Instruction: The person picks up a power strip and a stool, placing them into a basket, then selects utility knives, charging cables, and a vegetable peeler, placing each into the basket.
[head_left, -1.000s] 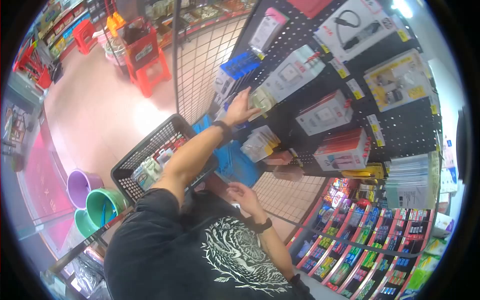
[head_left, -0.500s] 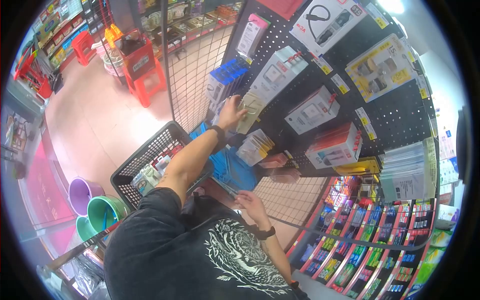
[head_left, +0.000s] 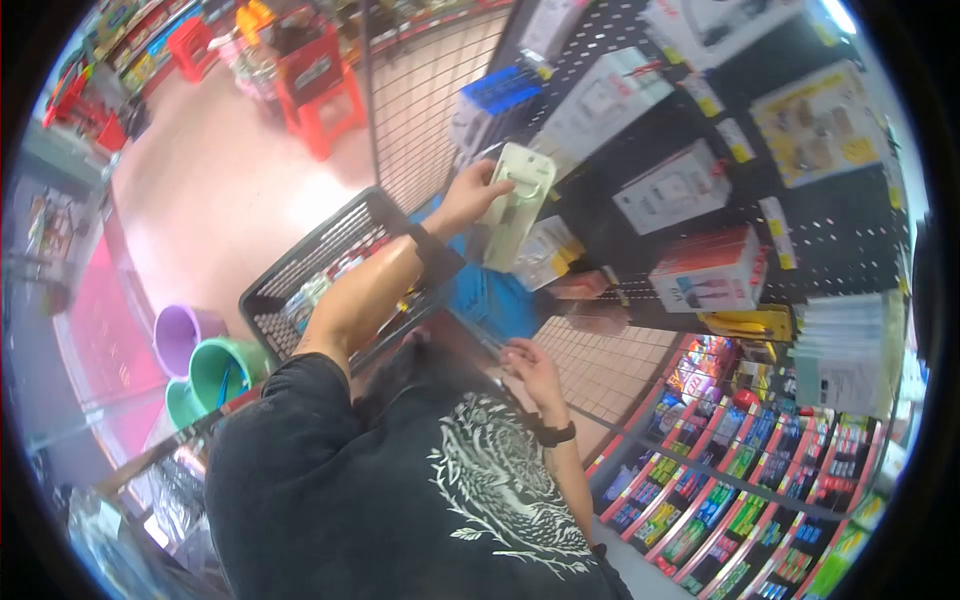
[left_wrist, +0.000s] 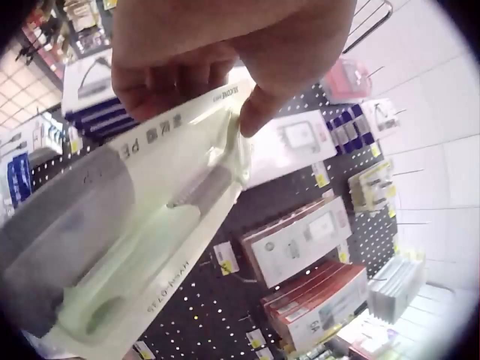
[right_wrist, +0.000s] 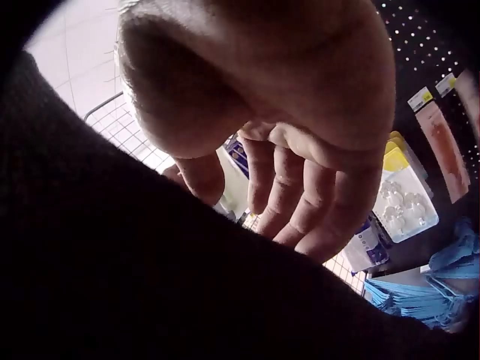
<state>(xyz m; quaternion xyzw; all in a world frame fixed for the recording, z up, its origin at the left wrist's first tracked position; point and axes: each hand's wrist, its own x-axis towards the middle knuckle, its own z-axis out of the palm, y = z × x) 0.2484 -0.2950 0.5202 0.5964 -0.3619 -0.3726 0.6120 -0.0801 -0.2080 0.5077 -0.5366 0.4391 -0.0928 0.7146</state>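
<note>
The left hand (head_left: 468, 196) had its fingers (left_wrist: 161, 82) and thumb pinched on the top edge of a pale green blister pack (head_left: 515, 205), held up just in front of the black pegboard (head_left: 800, 245), above the black basket (head_left: 300, 280). The pack looked light, a stiff card backing under a thin, slick plastic shell that would flex and crackle; the flat upper margin by the hang hole seemed the surest place to grip. The right hand (head_left: 535, 372) hung low near the torso, fingers (right_wrist: 300, 202) loosely curled, holding nothing.
</note>
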